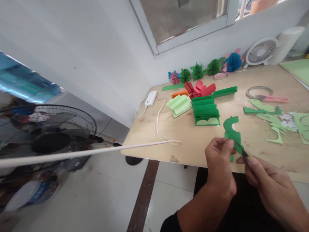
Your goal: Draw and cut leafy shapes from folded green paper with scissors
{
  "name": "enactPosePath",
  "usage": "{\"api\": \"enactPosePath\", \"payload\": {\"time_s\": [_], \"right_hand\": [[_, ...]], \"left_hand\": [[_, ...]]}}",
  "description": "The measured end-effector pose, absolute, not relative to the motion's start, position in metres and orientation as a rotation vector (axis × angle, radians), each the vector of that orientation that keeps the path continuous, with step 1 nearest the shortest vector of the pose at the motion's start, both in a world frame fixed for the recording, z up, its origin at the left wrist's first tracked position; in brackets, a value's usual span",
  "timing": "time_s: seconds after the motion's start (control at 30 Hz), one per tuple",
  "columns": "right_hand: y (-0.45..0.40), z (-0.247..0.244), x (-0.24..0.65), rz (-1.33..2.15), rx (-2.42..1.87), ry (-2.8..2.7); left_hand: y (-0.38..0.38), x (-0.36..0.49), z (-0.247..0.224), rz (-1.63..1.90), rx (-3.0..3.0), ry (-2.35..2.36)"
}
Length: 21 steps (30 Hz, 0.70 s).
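Observation:
Near the table's front edge, my left hand [220, 154] pinches a piece of green paper [232, 131] with a curved, hook-like outline. My right hand [263, 172] is closed round scissors [244, 153], whose dark blades meet the lower right part of that paper. The scissor handles are mostly hidden by my fingers. Just beyond my left hand lies folded dark green paper [205, 109], with pale green scalloped shapes on its front panel. Pale green paper scraps [275, 124] are scattered to the right of my hands.
Light green pleated paper [179, 104], red folded paper [199, 88] and a pink-handled tool [275, 98] lie farther back. Several paper figures [198, 71] line the wall beside a small white fan [262, 51]. A white cable [91, 151] crosses the left side, near a large floor fan [50, 138].

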State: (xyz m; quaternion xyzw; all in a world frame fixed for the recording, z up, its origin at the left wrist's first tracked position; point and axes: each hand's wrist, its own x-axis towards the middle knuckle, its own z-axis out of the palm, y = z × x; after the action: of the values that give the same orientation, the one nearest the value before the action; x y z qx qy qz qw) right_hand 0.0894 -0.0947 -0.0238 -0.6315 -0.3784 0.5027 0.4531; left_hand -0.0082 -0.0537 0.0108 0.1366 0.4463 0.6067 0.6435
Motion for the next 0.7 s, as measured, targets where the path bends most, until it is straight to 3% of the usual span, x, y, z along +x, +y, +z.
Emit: {"api": "enactPosePath", "payload": {"time_s": [0.7], "right_hand": [[-0.0934,-0.0183,0.0929,1.153,-1.619,-1.054]], "left_hand": [[-0.0570,-0.0050,0.0164,1.407,0.223,0.959]]}}
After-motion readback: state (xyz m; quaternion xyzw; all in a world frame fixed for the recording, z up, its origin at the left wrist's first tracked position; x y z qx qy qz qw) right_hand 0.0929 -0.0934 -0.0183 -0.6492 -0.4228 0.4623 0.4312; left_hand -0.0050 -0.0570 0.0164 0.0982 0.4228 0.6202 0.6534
